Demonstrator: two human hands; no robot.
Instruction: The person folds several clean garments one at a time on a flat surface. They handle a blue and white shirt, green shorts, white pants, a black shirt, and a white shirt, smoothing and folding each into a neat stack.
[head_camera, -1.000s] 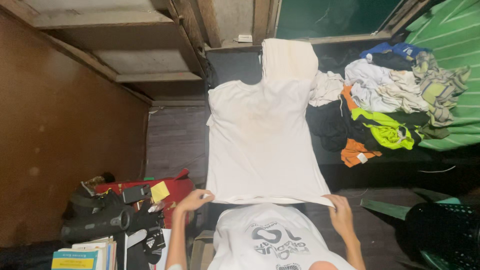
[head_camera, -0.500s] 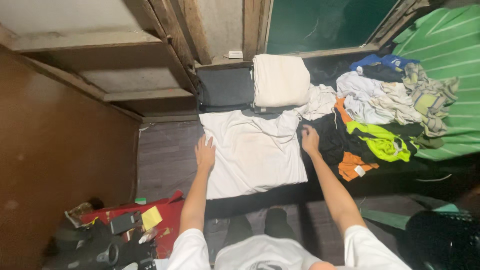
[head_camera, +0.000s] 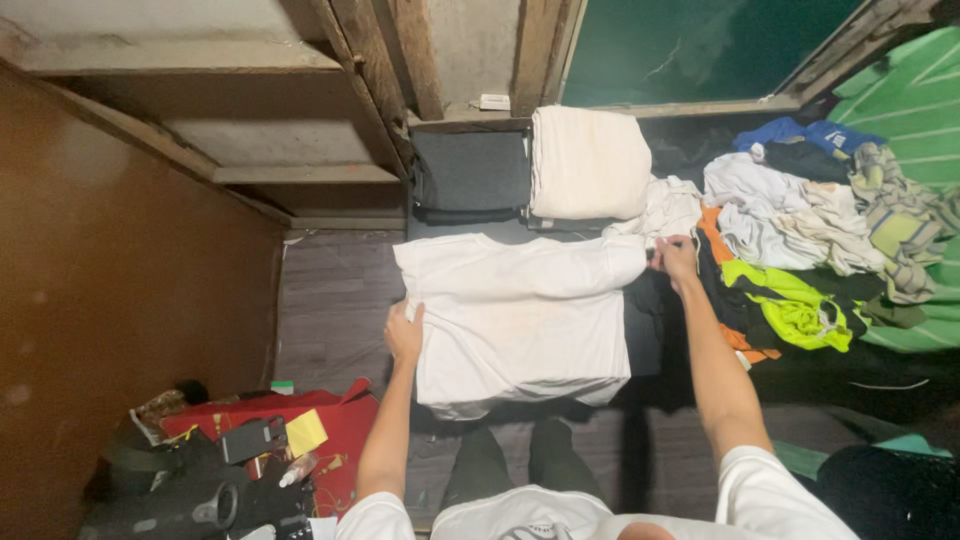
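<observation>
Left hand (head_camera: 404, 335) spread flat, pressing left edge of white T-shirt (head_camera: 520, 315). Right hand (head_camera: 677, 257) pinching shirt's right sleeve tip, beside heap of loose clothes (head_camera: 800, 240). Shirt flat on dark surface (folded stacks (head_camera: 540, 165) just beyond). Surface edges lost in shadow.

A brown wall (head_camera: 120, 300) fills the left side of the frame, its surface smooth and dimly lit. Rough wooden beams (head_camera: 400, 60) cross the upper middle, with pale grey panels between them. A dark green window pane (head_camera: 690, 45) sits at the upper right in a wooden frame. The floor (head_camera: 335, 300) at centre left is dark grey planking. Light is weak and warm, leaving the lower right in deep shadow.
</observation>
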